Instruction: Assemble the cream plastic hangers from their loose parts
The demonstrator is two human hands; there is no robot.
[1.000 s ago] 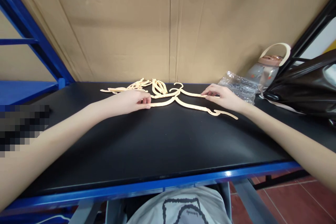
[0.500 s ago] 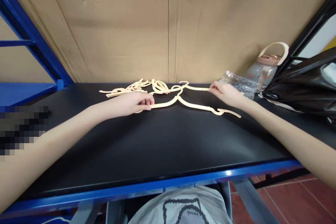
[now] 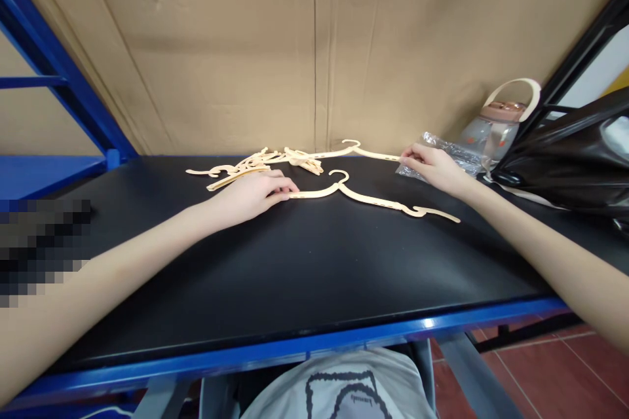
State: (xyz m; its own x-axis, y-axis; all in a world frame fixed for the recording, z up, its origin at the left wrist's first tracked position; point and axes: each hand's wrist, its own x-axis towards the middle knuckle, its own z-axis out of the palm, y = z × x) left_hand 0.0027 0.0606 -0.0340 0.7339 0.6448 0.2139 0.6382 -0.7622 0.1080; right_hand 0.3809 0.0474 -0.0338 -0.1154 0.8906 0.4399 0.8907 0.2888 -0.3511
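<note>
My left hand [image 3: 268,193] is closed on the left arm of a cream front clothes hanger [image 3: 363,197], which lies spread out on the black table. This hanger's hook points up and away, and its right arm ends in a curved notch and a thin tip. Farther back, my right hand [image 3: 426,163] pinches the right arm of a cream rear clothes hanger [image 3: 377,154]. The rear hanger's left arm runs behind a pile of cream hangers [image 3: 302,160], several of them folded. My left fingers partly cover the pile's near side.
Clear crinkled plastic wrap [image 3: 462,157] lies beside my right hand. Behind it stands a clear bottle [image 3: 494,134] with a handle, next to a black bag [image 3: 580,150]. A cardboard wall [image 3: 221,65] closes the back. The black table [image 3: 295,275] has a blue front edge.
The rear hanger has moved back and right with my right hand, so its hook stands apart from the front hanger's. The front hanger and my left hand have shifted slightly right.
</note>
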